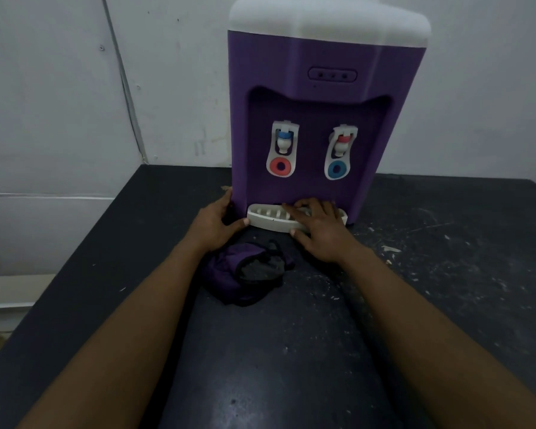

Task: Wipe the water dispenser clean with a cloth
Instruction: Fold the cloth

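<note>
Gripping the drip tray [266, 219] is the right hand [319, 232].

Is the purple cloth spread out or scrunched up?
Scrunched up. The cloth lies bunched in a lumpy heap on the black table.

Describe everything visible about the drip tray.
The drip tray is white, plastic-looking, shallow and curved, with a slotted grille on top. It sits at the foot of the purple water dispenser, on the dark table. The right hand grips its right part, fingers over the grille, thumb on the front edge. The thumb of the left hand is at its left end.
</note>
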`<state>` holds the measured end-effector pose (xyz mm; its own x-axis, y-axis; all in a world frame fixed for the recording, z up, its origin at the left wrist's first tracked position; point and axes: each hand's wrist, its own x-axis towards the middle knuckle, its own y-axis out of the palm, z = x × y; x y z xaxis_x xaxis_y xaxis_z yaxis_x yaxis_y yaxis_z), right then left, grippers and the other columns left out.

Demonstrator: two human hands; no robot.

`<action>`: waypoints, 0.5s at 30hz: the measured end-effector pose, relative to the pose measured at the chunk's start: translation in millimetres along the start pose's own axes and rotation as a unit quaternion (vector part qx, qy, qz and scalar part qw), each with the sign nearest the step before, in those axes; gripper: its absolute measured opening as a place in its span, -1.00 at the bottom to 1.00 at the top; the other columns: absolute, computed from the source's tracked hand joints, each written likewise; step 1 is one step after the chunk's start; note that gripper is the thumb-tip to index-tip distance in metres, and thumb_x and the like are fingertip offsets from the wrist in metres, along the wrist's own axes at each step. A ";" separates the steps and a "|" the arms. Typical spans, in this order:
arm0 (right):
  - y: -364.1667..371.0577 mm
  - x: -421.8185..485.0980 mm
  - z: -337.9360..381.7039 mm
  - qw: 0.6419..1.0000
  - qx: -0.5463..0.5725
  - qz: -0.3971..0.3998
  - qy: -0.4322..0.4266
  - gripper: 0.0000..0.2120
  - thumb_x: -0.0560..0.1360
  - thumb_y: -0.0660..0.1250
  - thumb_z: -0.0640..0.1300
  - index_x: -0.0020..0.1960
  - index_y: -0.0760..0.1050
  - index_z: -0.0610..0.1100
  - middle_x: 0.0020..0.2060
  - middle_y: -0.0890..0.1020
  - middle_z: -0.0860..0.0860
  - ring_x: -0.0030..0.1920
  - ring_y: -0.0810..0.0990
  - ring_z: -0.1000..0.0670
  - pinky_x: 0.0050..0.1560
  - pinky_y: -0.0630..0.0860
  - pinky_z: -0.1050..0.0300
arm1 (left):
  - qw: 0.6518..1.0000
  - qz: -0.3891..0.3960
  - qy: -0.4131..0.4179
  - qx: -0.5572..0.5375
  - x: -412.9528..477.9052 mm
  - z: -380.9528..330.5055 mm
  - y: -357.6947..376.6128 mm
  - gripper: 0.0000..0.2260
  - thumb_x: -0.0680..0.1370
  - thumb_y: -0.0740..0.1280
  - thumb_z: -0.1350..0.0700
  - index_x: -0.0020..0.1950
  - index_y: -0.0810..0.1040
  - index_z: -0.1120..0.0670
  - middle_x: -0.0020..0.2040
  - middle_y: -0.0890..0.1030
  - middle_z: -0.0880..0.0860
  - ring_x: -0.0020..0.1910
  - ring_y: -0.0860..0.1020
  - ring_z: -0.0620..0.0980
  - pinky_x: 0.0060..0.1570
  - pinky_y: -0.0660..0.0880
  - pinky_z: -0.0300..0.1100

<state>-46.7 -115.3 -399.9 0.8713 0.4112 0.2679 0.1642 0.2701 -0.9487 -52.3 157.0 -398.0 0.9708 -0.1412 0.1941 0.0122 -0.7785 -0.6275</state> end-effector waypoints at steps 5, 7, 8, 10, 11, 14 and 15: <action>-3.2 -12.4 32.1 0.989 0.098 -0.107 0.017 -0.54 0.58 0.29 0.01 0.48 0.47 0.05 0.30 0.47 0.03 0.29 0.37 -0.06 0.51 0.21 -0.26 | 0.998 -0.064 0.005 0.011 -16.0 -17.2 -7.7 -0.51 0.57 0.46 0.07 0.47 0.43 0.03 0.26 0.57 -0.06 0.26 0.54 -0.07 0.20 0.38 -0.29; -5.7 -17.8 44.5 0.982 0.137 -0.127 0.014 -0.69 0.55 0.35 -0.01 0.28 0.62 0.07 0.14 0.55 0.12 0.17 0.41 0.04 0.34 0.37 -0.12 | 0.989 -0.139 0.041 0.037 -25.3 -18.9 -3.7 -0.67 0.54 0.49 0.08 0.26 0.53 0.10 0.15 0.62 0.00 0.11 0.57 -0.05 0.10 0.45 -0.23; -7.6 -20.6 50.2 0.984 0.138 -0.109 0.013 -0.76 0.55 0.36 0.01 0.20 0.64 0.10 0.09 0.56 0.16 0.16 0.43 0.08 0.32 0.35 -0.10 | 0.985 -0.156 0.065 0.043 -29.8 -20.1 -2.1 -0.74 0.52 0.50 0.08 0.15 0.55 0.10 0.07 0.62 0.00 0.02 0.57 -0.08 0.03 0.48 -0.21; -12.3 -25.8 57.4 0.989 0.144 -0.041 0.014 -0.78 0.53 0.36 0.08 0.15 0.64 0.17 0.07 0.56 0.21 0.19 0.42 0.11 0.32 0.27 -0.07 | 0.987 -0.127 0.092 0.045 -36.7 -25.3 -1.5 -0.83 0.52 0.50 0.06 0.02 0.57 0.07 -0.07 0.62 -0.06 -0.13 0.55 -0.17 -0.09 0.48 -0.26; -14.0 -28.1 58.9 0.987 0.159 -0.007 0.013 -0.74 0.50 0.34 0.12 0.17 0.62 0.19 0.08 0.54 0.23 0.22 0.40 0.12 0.32 0.24 -0.06 | 0.991 -0.087 0.097 0.044 -40.7 -30.9 -2.5 -0.85 0.52 0.50 0.03 -0.02 0.59 0.05 -0.12 0.63 -0.08 -0.17 0.56 -0.20 -0.14 0.48 -0.29; -13.8 -33.6 60.8 0.981 0.186 0.049 0.008 -0.66 0.41 0.31 0.21 0.17 0.53 0.27 0.12 0.50 0.25 0.27 0.37 0.12 0.35 0.23 -0.08 | 0.994 0.056 0.079 0.049 -49.0 -41.9 -6.4 -0.77 0.50 0.49 -0.17 -0.10 0.65 -0.03 -0.21 0.67 -0.11 -0.21 0.60 -0.22 -0.19 0.52 -0.31; -12.6 -34.2 60.3 0.982 0.180 0.051 0.003 -0.72 0.42 0.34 0.21 0.13 0.52 0.28 0.12 0.51 0.23 0.28 0.37 0.11 0.37 0.24 -0.12 | 0.991 0.088 0.068 0.068 -49.5 -43.8 -6.5 -0.73 0.47 0.48 -0.25 -0.12 0.65 -0.06 -0.22 0.67 -0.12 -0.22 0.60 -0.23 -0.18 0.54 -0.31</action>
<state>-106.5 -80.3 -387.0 0.8777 0.4471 0.1726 -0.0976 0.5194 -0.8490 -110.9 142.3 -370.5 0.9194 -0.3564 0.1665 -0.1136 -0.6457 -0.7551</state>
